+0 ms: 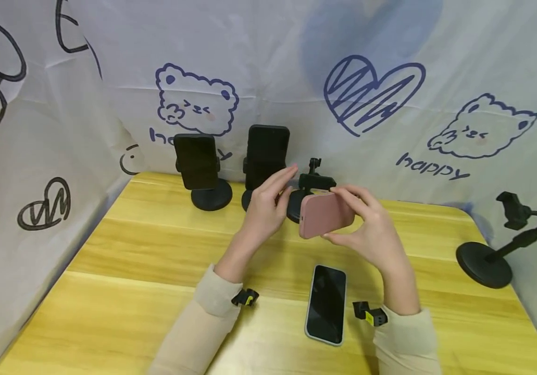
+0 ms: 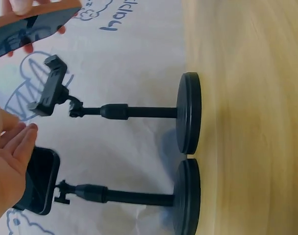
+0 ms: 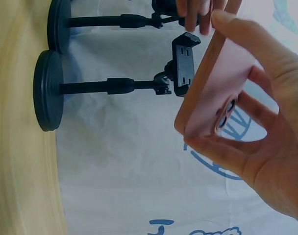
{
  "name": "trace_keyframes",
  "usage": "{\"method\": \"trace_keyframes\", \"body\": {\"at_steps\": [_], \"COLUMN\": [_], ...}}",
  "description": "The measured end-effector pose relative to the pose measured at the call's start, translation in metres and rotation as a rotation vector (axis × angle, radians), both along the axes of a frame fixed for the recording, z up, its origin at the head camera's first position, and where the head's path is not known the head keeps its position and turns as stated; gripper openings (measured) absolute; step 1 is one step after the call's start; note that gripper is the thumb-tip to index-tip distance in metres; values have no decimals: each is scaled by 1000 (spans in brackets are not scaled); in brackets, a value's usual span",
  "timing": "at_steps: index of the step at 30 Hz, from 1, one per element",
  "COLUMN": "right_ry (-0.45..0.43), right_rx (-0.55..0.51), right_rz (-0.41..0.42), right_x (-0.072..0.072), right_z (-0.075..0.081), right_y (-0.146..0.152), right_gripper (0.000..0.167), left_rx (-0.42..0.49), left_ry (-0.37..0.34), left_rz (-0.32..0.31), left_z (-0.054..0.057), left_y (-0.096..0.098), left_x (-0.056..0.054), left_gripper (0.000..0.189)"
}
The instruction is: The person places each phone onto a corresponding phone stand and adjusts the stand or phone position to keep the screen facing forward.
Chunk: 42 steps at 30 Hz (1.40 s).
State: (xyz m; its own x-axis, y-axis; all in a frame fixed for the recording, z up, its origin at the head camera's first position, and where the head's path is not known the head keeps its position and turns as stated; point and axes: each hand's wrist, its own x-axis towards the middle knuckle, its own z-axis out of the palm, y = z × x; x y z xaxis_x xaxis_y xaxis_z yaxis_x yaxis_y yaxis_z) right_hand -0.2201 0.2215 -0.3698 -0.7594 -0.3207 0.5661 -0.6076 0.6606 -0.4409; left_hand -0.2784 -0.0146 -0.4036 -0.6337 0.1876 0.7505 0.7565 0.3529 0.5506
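Note:
My right hand [image 1: 377, 237] holds a pink phone [image 1: 325, 214] sideways between thumb and fingers, above the table. Its pink back and camera lenses [image 3: 227, 112] face the palm in the right wrist view. Just behind the phone stands a black phone stand [image 2: 144, 112] with a bare clamp [image 1: 316, 182]. To the left of that clamp my left hand [image 1: 264, 207] is raised, its fingers extended and holding nothing. It partly covers a second stand's upright phone [image 1: 266, 151]. Below the hands, a phone with a pale edge [image 1: 326, 304] lies screen up on the table.
Further left, another phone [image 1: 196, 161] sits upright in a stand with a round black base [image 1: 211, 195]. A stand with a bent arm [image 1: 488, 260] is at the table's right edge. Behind the wooden table [image 1: 137, 250] hangs a white cloth [image 1: 287, 94] with drawings.

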Motion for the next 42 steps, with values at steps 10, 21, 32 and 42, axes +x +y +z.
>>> {"method": "trace_keyframes", "body": {"at_steps": [10,21,32,42], "right_ry": [147,307,368,361], "right_rx": [-37,-32,-31,-180], "right_rz": [-171,-158,-144,-38], "right_x": [-2,1,-1,0], "right_z": [6,2,2,7], "right_y": [-13,-37,-47,-46], "right_gripper": [88,89,89,105], "left_rx": [332,200,174,266], "left_ry": [-85,-191,-62,73], "left_rz": [-180,-165,-112,-102], "left_z": [17,23,29,34], "left_y": [3,-7,-9,0], "left_x": [26,47,55,57], "left_gripper": [32,44,25,23]}}
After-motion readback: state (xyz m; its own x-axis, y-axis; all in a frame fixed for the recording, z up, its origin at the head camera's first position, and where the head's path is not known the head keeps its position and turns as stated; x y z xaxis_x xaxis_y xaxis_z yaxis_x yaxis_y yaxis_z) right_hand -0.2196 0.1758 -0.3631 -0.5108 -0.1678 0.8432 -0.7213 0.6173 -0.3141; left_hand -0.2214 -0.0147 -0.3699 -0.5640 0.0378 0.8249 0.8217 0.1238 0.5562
